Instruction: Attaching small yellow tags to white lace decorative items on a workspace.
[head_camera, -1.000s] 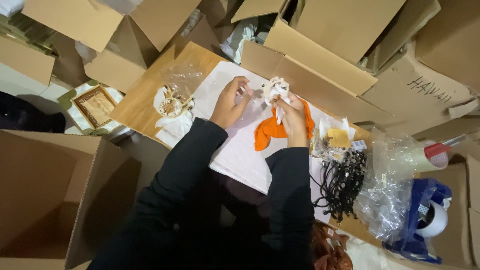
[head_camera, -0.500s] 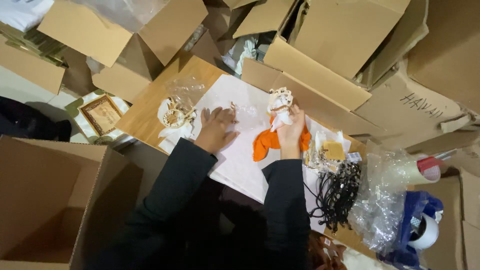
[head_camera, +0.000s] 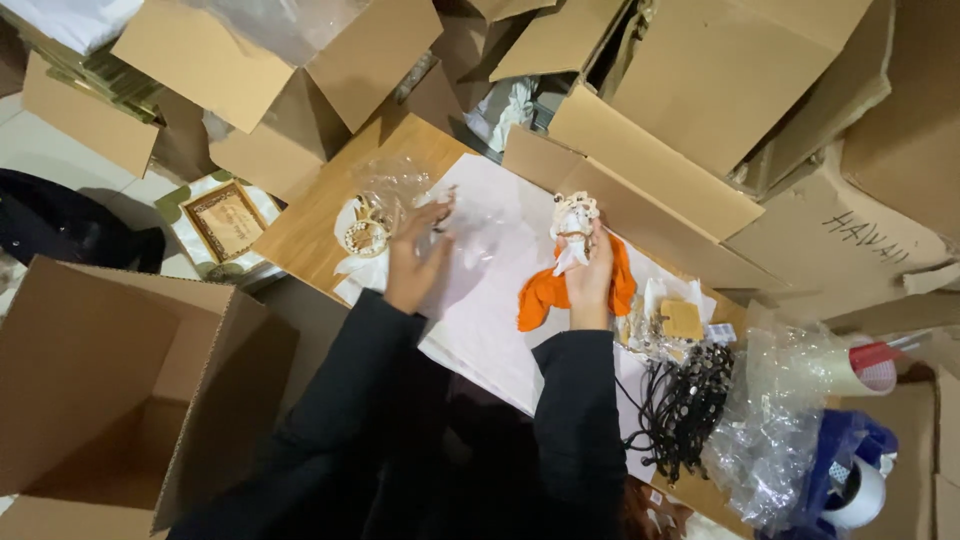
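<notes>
Wooden table (head_camera: 300, 235) amid cardboard boxes (head_camera: 110, 390), pale floor (head_camera: 40, 160).

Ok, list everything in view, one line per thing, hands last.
cardboard boxes: many, brown, piled behind the table; one open box at lower left
table: one, wooden, centre
white paper sheet: one, spread on the table
orange cloth: one, under the right hand
white beaded ornament: one, in the right hand
similar ornament: one, white, table's left edge
clear plastic bag: one, by the left hand
black cords: a bundle, right of the sheet
framed picture: one, left of the table
left hand: on the sheet
right hand: gripping the ornament
</notes>
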